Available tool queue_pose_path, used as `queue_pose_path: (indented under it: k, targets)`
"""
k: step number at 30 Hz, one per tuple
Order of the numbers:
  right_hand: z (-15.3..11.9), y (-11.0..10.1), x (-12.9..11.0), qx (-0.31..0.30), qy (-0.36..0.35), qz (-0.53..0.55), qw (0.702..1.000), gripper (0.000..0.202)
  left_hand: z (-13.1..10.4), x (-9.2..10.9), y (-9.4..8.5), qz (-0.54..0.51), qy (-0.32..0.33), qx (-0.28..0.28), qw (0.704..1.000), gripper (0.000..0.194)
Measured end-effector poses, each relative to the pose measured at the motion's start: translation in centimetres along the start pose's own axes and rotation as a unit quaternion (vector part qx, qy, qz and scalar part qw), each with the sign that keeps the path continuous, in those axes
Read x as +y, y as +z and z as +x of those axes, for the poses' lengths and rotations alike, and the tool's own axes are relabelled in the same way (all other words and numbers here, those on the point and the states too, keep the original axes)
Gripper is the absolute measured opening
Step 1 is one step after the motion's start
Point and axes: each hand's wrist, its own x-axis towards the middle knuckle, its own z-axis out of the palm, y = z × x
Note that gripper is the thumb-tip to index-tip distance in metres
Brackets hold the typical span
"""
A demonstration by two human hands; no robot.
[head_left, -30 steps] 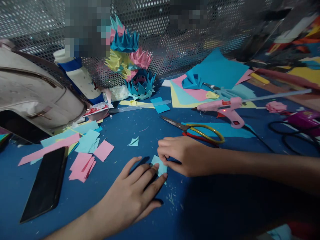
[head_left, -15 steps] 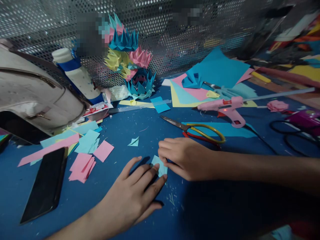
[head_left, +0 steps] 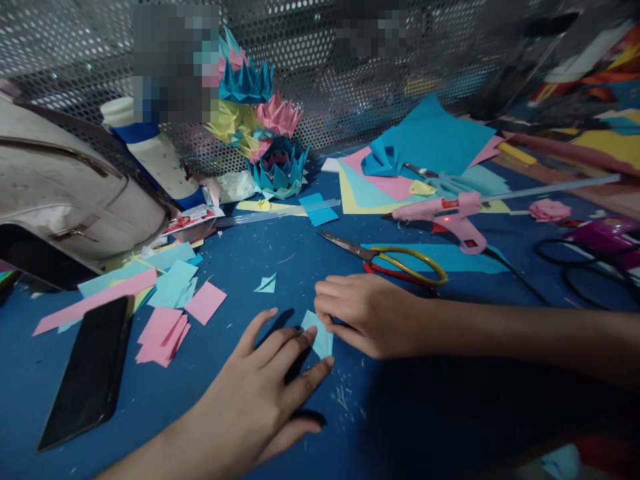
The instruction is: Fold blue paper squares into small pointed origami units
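A small light blue piece of paper lies on the blue tabletop between my hands. Fingertips of my left hand press on its left and lower edges, with the fingers spread. My right hand is curled at the paper's upper right edge, its fingertips closed on that edge and partly hidden. A small folded light blue paper sits just beyond my left index finger. Behind my right hand lie scissors with yellow and red handles.
To the left are a phone, pink paper squares and light blue squares. A pink glue gun and its cord lie at right. Folded paper flowers, a bottle and coloured sheets stand behind.
My left fingers have shifted slightly, with the lower fingers a little further down and off the paper's lower tip. My right hand stays at the paper's edge.
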Motion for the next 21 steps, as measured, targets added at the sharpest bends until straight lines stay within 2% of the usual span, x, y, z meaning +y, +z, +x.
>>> queue_pose_path:
  k: [6, 14, 21]
  targets:
    - [0.00, -0.03, 0.03, -0.003, -0.001, -0.002, 1.000, 0.017, -0.41, -0.02, -0.20, -0.030, -0.007, -0.025, 0.999, 0.056]
    - [-0.01, -0.15, 0.02, -0.007, -0.002, 0.000, 1.000, 0.017, -0.21, -0.46, -0.56, -0.016, 0.014, -0.012, 1.000, 0.052]
    - [0.04, -0.13, 0.06, -0.010, 0.000, -0.002, 1.000, 0.016, 0.07, -0.68, -0.62, -0.039, -0.004, -0.023, 0.999, 0.051]
